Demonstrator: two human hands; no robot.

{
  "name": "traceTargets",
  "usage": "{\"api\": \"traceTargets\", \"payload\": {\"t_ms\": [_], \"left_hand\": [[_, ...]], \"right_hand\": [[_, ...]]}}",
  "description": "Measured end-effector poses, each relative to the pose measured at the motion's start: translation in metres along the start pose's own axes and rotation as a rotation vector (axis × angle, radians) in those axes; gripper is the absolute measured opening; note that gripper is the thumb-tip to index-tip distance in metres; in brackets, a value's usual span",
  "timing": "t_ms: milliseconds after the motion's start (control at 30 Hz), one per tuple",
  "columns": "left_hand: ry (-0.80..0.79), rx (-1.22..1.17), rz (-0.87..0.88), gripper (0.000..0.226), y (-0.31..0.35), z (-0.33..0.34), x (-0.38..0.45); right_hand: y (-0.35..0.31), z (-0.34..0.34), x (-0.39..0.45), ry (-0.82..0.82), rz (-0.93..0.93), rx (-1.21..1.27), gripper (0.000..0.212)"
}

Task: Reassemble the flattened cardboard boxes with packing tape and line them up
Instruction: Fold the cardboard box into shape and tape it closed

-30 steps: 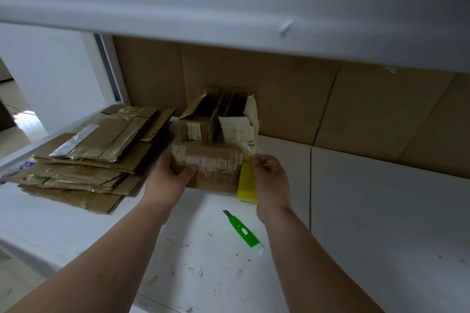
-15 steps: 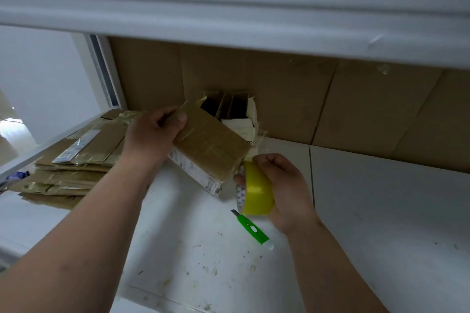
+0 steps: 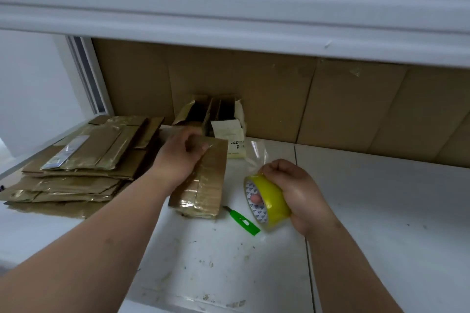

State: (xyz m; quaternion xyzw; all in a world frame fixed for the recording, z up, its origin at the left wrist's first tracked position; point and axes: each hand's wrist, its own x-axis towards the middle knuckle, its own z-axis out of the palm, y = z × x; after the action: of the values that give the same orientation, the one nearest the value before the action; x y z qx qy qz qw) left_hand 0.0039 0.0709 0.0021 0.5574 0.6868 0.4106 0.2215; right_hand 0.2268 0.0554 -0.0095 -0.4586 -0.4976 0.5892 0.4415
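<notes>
A small brown cardboard box (image 3: 207, 180) with shiny tape on it lies on the white shelf surface (image 3: 381, 211). My left hand (image 3: 178, 157) grips its far end, fingers curled over the top edge. My right hand (image 3: 296, 188) grips a yellow roll of packing tape (image 3: 267, 201), a finger through its core. A clear strip of tape (image 3: 258, 152) stretches from the roll up toward the box's far end. A stack of flattened cardboard boxes (image 3: 84, 162) lies at the left. Two opened boxes (image 3: 216, 114) stand against the back.
A green utility knife (image 3: 243, 218) lies on the shelf between the box and the tape roll. Brown cardboard sheets (image 3: 330, 104) line the back wall. An upper white shelf (image 3: 229, 7) hangs overhead. The shelf's front edge runs near the bottom left.
My left hand has brought the box down from a tilted, raised pose so it lies lengthwise on the shelf. My right hand has pulled the roll right and nearer, drawing tape out.
</notes>
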Motion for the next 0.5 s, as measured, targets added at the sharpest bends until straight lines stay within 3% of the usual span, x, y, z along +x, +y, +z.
{"api": "traceTargets", "payload": {"t_ms": [133, 233, 400, 500], "left_hand": [[-0.091, -0.2, -0.146, 0.056, -0.005, 0.007, -0.005], [-0.035, -0.276, -0.191, 0.052, -0.012, 0.006, 0.002], [0.125, 0.156, -0.164, 0.043, -0.021, 0.009, 0.009], [0.172, 0.125, -0.13, 0.043, -0.018, 0.009, 0.006]], "right_hand": [[0.003, 0.006, -0.001, 0.021, 0.009, -0.029, 0.015], [0.003, 0.012, 0.0, 0.029, 0.01, -0.05, 0.014], [-0.005, 0.015, 0.001, 0.009, -0.033, -0.11, 0.012], [-0.008, 0.016, -0.001, -0.02, -0.033, -0.18, 0.012]]}}
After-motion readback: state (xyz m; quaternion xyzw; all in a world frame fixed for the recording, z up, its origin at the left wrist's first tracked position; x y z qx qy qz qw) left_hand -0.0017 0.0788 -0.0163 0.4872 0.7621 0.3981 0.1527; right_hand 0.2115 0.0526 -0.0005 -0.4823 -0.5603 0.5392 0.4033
